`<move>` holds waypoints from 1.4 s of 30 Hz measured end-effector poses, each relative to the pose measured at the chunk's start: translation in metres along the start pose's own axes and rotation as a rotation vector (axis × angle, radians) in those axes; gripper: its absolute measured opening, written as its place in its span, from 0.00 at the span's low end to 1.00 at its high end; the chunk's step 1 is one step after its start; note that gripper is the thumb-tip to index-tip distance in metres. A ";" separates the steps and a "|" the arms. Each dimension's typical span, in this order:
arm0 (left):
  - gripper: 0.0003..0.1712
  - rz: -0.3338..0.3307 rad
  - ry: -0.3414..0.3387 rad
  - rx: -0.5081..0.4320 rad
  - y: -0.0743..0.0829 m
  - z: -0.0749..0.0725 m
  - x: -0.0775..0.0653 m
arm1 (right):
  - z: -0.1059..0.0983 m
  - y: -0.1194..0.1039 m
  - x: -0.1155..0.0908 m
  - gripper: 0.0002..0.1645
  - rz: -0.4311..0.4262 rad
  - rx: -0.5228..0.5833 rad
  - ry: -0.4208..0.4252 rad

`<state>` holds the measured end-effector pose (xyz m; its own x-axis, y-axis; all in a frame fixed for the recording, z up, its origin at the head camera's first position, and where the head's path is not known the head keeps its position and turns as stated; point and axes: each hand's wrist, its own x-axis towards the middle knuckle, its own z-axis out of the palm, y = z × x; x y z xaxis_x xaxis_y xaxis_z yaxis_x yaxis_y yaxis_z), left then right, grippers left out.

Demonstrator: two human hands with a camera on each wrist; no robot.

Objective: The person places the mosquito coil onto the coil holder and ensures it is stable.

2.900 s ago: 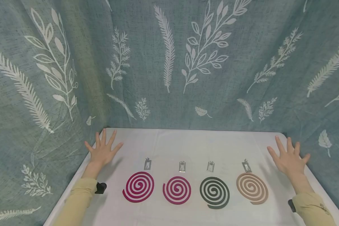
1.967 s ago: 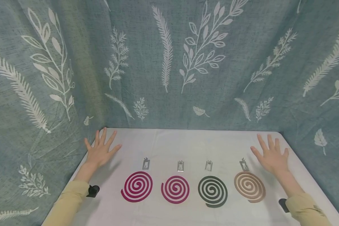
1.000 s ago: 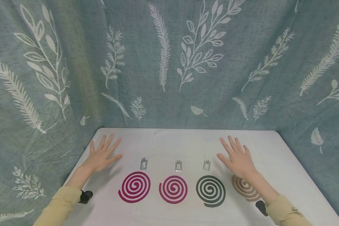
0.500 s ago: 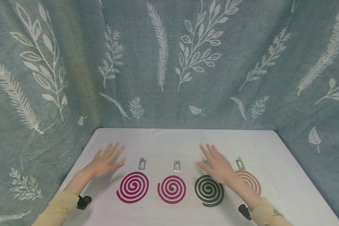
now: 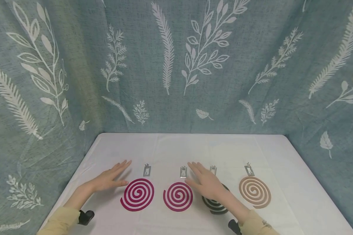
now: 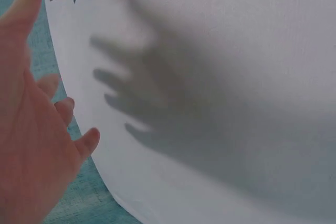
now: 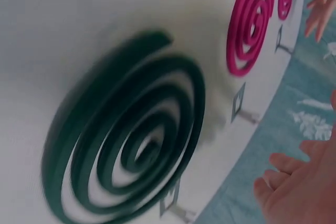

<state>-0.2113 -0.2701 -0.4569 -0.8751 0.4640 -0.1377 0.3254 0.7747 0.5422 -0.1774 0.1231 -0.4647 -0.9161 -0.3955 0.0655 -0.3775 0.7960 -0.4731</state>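
Observation:
My left hand (image 5: 110,178) hovers with extended fingers just left of a magenta mosquito coil (image 5: 138,194), thumb close to its rim. Extended too, my right hand (image 5: 207,184) is over the table between a second magenta mosquito coil (image 5: 178,195) and a dark green one (image 5: 219,212), which it partly covers in the head view. The right wrist view shows the green mosquito coil (image 7: 148,153) whole, with the right hand (image 7: 299,187) beside it. Neither hand holds anything. In the left wrist view the left hand (image 6: 39,129) casts a shadow on the white cloth.
A tan mosquito coil (image 5: 254,191) lies at the right. Small metal coil stands, such as one at the left (image 5: 147,165) and one at the right (image 5: 248,165), lie in a row behind the coils. A leaf-patterned curtain (image 5: 176,107) borders the white table (image 5: 194,225).
My right hand has swept left from the table's right side, past the tan coil to the green one. My left hand has come down nearer the left magenta coil. The coils stay put.

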 end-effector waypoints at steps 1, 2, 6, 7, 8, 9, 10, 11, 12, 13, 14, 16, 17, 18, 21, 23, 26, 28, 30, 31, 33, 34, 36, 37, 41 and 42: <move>0.47 0.009 -0.010 -0.015 -0.001 0.001 0.000 | 0.003 -0.003 0.001 0.41 -0.007 0.009 -0.004; 0.47 0.019 -0.018 -0.033 -0.002 0.001 0.000 | 0.005 -0.005 0.002 0.41 -0.013 0.017 -0.009; 0.46 0.066 -0.046 -0.097 -0.005 0.005 0.000 | 0.017 -0.016 0.006 0.40 -0.043 0.052 -0.018; 0.46 0.077 -0.053 -0.111 -0.006 0.005 0.000 | 0.020 -0.018 0.007 0.41 -0.045 0.065 -0.022; 0.45 0.092 -0.058 -0.126 -0.007 0.006 0.001 | 0.024 -0.020 0.008 0.40 -0.046 0.077 -0.028; 0.44 0.104 -0.064 -0.140 -0.007 0.007 0.001 | 0.027 -0.021 0.009 0.40 -0.049 0.084 -0.031; 0.43 0.114 -0.069 -0.150 -0.008 0.008 0.001 | 0.031 -0.023 0.011 0.40 -0.046 0.088 -0.037; 0.42 0.129 -0.071 -0.160 -0.009 0.009 0.001 | 0.034 -0.025 0.012 0.40 -0.045 0.097 -0.043; 0.41 0.139 -0.071 -0.164 -0.009 0.009 0.001 | 0.038 -0.026 0.013 0.40 -0.042 0.103 -0.050; 0.40 0.150 -0.068 -0.162 -0.010 0.009 0.001 | 0.040 -0.028 0.014 0.40 -0.038 0.111 -0.056; 0.38 0.162 -0.062 -0.156 -0.010 0.009 0.000 | 0.042 -0.030 0.015 0.40 -0.037 0.117 -0.061; 0.36 0.179 -0.050 -0.141 -0.011 0.008 0.000 | 0.046 -0.034 0.017 0.40 -0.040 0.117 -0.065; 0.35 0.184 -0.045 -0.134 -0.012 0.008 0.000 | 0.048 -0.036 0.018 0.40 -0.044 0.114 -0.069; 0.34 0.186 -0.045 -0.137 -0.013 0.007 0.000 | 0.050 -0.038 0.020 0.39 -0.048 0.111 -0.070; 0.32 0.203 -0.061 -0.183 -0.016 0.005 0.001 | 0.056 -0.044 0.024 0.38 -0.067 0.113 -0.074; 0.31 0.218 -0.081 -0.220 -0.019 0.006 0.003 | 0.060 -0.048 0.026 0.38 -0.082 0.122 -0.075; 0.31 0.225 -0.108 -0.254 -0.021 0.008 0.006 | 0.066 -0.054 0.028 0.37 -0.108 0.144 -0.083; 0.31 0.217 -0.122 -0.264 -0.022 0.009 0.007 | 0.069 -0.058 0.030 0.37 -0.131 0.137 -0.092; 0.32 0.199 -0.137 -0.288 -0.023 0.010 0.007 | 0.073 -0.062 0.032 0.37 -0.149 0.139 -0.108; 0.32 0.188 -0.144 -0.303 -0.023 0.010 0.007 | 0.075 -0.064 0.033 0.37 -0.161 0.133 -0.112; 0.33 0.171 -0.158 -0.336 -0.024 0.011 0.008 | 0.078 -0.068 0.035 0.37 -0.166 0.140 -0.127; 0.33 0.161 -0.164 -0.353 -0.025 0.012 0.008 | 0.080 -0.070 0.035 0.37 -0.165 0.145 -0.136; 0.33 0.141 -0.172 -0.381 -0.027 0.014 0.009 | 0.083 -0.073 0.037 0.38 -0.150 0.141 -0.151; 0.33 0.137 -0.174 -0.389 -0.029 0.015 0.009 | 0.085 -0.074 0.037 0.38 -0.143 0.133 -0.154; 0.33 0.133 -0.177 -0.402 -0.036 0.019 0.009 | 0.092 -0.078 0.039 0.41 -0.120 0.097 -0.143; 0.33 0.135 -0.178 -0.399 -0.037 0.020 0.008 | 0.093 -0.079 0.040 0.41 -0.114 0.088 -0.136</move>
<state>-0.2236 -0.2862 -0.4943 -0.7476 0.6434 -0.1650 0.2384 0.4918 0.8375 -0.1714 0.0019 -0.5064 -0.8388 -0.5444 0.0064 -0.4593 0.7013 -0.5452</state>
